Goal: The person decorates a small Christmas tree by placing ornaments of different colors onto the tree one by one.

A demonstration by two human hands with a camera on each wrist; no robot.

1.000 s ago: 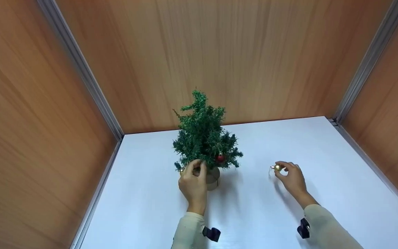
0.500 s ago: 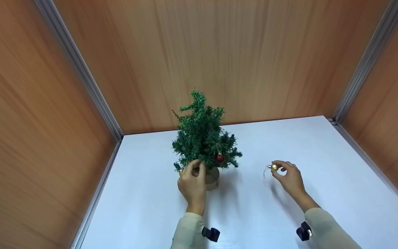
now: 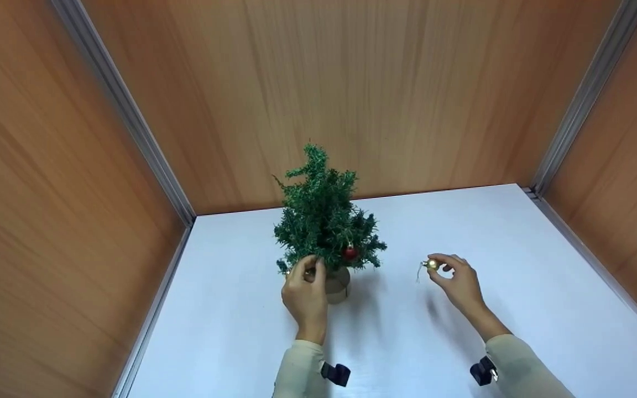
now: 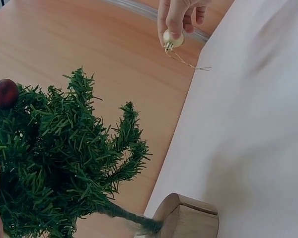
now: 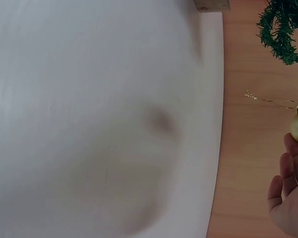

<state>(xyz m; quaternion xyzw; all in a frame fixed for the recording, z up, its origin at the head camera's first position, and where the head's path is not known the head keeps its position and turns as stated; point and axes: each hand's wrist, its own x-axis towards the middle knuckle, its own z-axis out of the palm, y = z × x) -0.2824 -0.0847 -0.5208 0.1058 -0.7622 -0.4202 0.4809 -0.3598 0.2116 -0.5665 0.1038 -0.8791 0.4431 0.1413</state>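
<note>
A small artificial Christmas tree (image 3: 321, 215) stands on a round wooden base (image 4: 193, 220). A red bauble (image 3: 350, 253) hangs low on its front right side. My left hand (image 3: 304, 298) is at the front lower branches, thumb and fingers curled together and pinching a branch tip; a bit of gold (image 3: 288, 275) shows beside its knuckles. To the right of the tree, my right hand (image 3: 459, 284) holds a gold bauble (image 3: 433, 265) between thumb and fingertips, raised over the table. Its thin hanging loop (image 5: 270, 101) dangles free, pointing toward the tree.
The white table (image 3: 230, 342) is bounded by wood-grain panels (image 3: 407, 99) at the back and both sides. Grey metal rails (image 3: 130, 105) run along the corners. A dark wrist camera (image 3: 336, 374) sits on each sleeve.
My right hand has drifted left toward the tree with the gold bauble, its loop swinging free. The left hand stays at the lower branches. The head view has shifted slightly.
</note>
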